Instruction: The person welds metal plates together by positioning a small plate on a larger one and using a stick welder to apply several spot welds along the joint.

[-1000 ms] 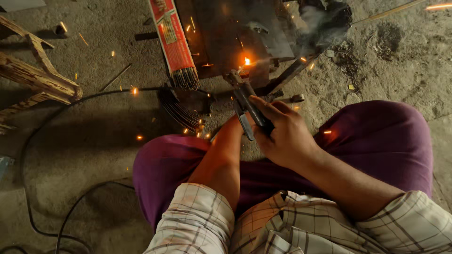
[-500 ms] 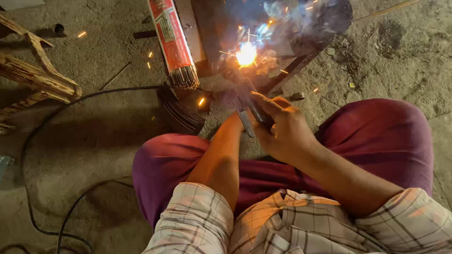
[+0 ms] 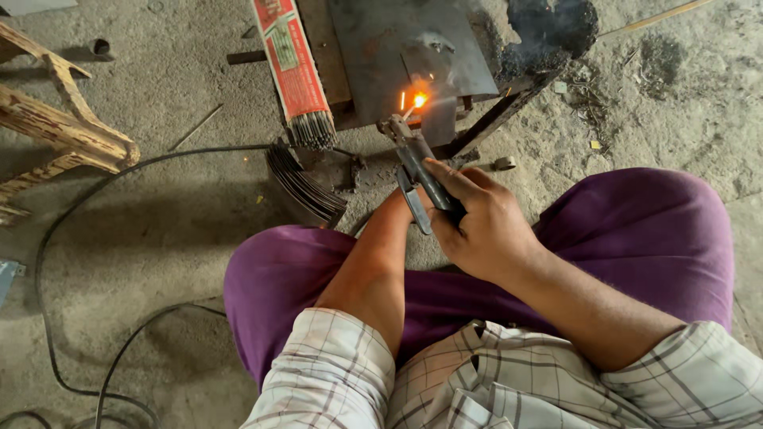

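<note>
Electrode holder (image 3: 421, 179) in right hand (image 3: 485, 226); red rod packet (image 3: 290, 67) left.

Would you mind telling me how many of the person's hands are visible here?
1. The right hand grips the electrode holder near the glowing weld. The left hand is hidden behind the holder and right hand; only its forearm shows.

Seated figure, viewed from above. The right hand (image 3: 485, 230) reaches forward from a checked sleeve, forearm bare, wrist straight, its fingers (image 3: 445, 179) curled in a closed grip with the knuckles uppermost. The left forearm (image 3: 377, 262), also bare below a checked sleeve, extends forward between the knees and runs under the right hand; the left hand itself is hidden there, so its grip cannot be made out. Both knees are bent and spread wide.
</note>
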